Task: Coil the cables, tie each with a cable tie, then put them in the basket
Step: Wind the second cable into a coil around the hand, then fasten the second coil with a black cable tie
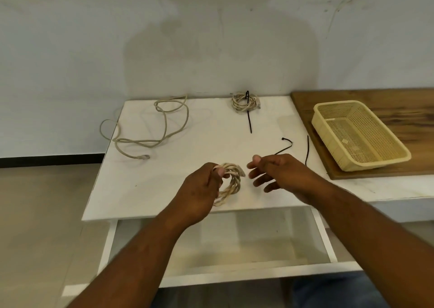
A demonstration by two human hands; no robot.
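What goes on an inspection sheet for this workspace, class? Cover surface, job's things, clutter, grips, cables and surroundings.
Surface: white table, wooden board beside it on the right.
Job's things: basket on the board, no cables inside; bent cable tie and second cable tie lie loose.
Clutter: nothing seen.
Grips: left hand grips the coiled cable; right hand open, empty.
Cables: loose cable uncoiled, far left, overhanging the edge; far coil with a black tie through it.
Surroundings: pale wall, tiled floor.
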